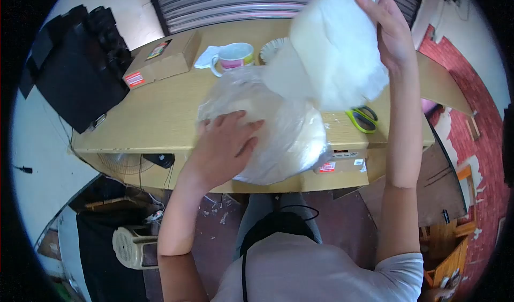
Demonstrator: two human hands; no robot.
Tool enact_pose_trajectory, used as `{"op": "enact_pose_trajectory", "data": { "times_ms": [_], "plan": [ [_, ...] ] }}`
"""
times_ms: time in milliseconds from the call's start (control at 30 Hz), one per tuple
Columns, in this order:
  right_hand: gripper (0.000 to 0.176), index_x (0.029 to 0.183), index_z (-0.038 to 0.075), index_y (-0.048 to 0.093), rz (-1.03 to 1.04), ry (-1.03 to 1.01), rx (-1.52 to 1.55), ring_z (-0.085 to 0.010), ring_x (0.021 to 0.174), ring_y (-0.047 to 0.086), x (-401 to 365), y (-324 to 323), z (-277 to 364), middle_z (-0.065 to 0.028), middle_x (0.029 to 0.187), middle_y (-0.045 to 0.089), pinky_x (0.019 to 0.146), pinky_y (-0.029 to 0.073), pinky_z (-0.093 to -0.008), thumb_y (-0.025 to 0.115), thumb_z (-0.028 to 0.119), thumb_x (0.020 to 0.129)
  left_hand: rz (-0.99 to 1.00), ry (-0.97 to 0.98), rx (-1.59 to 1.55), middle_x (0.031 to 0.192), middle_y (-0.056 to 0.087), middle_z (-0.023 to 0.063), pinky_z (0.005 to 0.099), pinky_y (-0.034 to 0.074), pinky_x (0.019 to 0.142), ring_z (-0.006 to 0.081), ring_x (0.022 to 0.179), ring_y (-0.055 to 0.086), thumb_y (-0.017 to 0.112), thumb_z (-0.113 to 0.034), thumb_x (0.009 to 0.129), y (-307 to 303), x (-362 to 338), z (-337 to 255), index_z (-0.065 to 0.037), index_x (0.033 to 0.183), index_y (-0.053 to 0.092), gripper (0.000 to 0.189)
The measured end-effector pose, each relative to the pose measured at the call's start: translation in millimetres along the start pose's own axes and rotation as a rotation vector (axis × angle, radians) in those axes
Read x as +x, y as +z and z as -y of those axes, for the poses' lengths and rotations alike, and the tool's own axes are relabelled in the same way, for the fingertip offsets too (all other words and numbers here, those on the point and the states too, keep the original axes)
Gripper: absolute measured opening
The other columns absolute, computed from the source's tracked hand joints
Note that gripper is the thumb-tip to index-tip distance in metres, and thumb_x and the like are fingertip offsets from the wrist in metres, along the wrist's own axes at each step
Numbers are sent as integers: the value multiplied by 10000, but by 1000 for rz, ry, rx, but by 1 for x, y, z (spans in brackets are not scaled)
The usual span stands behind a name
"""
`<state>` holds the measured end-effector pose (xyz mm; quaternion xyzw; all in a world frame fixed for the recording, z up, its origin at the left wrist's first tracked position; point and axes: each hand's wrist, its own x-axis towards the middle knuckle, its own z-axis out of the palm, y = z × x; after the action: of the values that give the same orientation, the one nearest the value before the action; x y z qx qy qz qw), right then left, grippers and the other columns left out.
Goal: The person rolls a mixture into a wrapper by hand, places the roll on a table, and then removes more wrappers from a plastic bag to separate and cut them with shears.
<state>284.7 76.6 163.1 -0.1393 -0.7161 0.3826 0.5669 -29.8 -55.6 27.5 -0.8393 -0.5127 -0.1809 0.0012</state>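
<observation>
bright light glints on the plastic bag (286,133), and fisheye distortion bends the edges.

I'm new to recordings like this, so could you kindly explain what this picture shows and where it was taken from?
No machine here: a head camera worn by a person looks forward and down at their two bare hands. The right hand holds up a soft-looking white piece; the left hand is spread on a clear plastic bag that seems to hold pale material. Around it on the table are a mug, a cardboard box and green-and-black scissors.
</observation>
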Motion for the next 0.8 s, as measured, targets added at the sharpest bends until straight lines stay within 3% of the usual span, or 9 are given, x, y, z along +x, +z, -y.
{"op": "enact_pose_trajectory", "data": {
  "times_ms": [100, 167, 233, 267, 333, 567, 667, 800],
  "plan": [
    [392, 1313, 26, 521, 71, 149, 1, -135, 1021, 672, -34, -44, 15, -46, 1132, 678, 889, 536, -274, 667, 141, 968, -68, -55, -44, 1281, 601, 107, 468, 387, 1007, 310, 1230, 550, 602, -228, 953, -3, 1, 5, -122, 1236, 658, 308],
    [316, 1256, 54, 578, 25, 128, 21, -99, 937, 671, -54, -72, 11, -36, 1115, 681, 862, 525, -258, 676, 150, 972, -68, -91, -8, 1237, 607, 98, 464, 392, 994, 300, 1206, 557, 613, -212, 943, -3, 3, 4, -110, 1220, 653, 297],
    [270, 1205, 33, 608, 130, 287, -396, -70, 924, 638, -68, -106, 8, -6, 1055, 682, 852, 506, -237, 681, 146, 971, -71, -138, 33, 1194, 613, 89, 460, 398, 982, 290, 1182, 564, 624, -196, 934, 0, 4, 4, -98, 1203, 649, 288],
    [270, 1205, 33, 608, 125, 289, -401, -70, 924, 638, -77, -117, 5, -6, 1055, 682, 852, 506, -237, 681, 146, 971, -110, -128, 38, 1159, 611, 89, 463, 400, 961, 288, 1142, 572, 631, -189, 925, 4, 5, 5, -93, 1172, 648, 265],
    [229, 1156, 31, 642, 107, 504, -745, -49, 911, 601, -86, -125, 2, 18, 995, 680, 829, 490, -227, 697, 137, 960, -150, -119, 44, 1124, 609, 90, 466, 401, 939, 286, 1101, 579, 639, -181, 916, 6, 7, 5, -88, 1141, 648, 244],
    [224, 1134, 41, 663, 204, 401, -880, -47, 909, 596, -88, -82, 23, 22, 970, 682, 826, 483, -225, 724, 125, 936, -155, -122, 55, 1115, 600, 87, 457, 399, 933, 287, 1085, 578, 663, -209, 908, 7, 9, 4, -76, 1143, 638, 272],
    [223, 1132, 38, 659, 63, 248, -697, -46, 888, 624, -76, -69, 45, 24, 982, 680, 767, 510, -213, 720, 138, 941, -148, -125, 40, 1121, 602, 87, 458, 395, 937, 289, 1090, 577, 666, -217, 908, 7, 8, 6, -79, 1152, 634, 283],
    [227, 1142, 51, 656, 40, 269, -709, -52, 885, 627, -76, -74, 24, 25, 1008, 673, 767, 521, -226, 717, 143, 944, -91, -187, 21, 1180, 611, 90, 449, 390, 978, 309, 1160, 579, 661, -224, 924, 3, 9, 0, -91, 1174, 639, 284]
  ]
}}
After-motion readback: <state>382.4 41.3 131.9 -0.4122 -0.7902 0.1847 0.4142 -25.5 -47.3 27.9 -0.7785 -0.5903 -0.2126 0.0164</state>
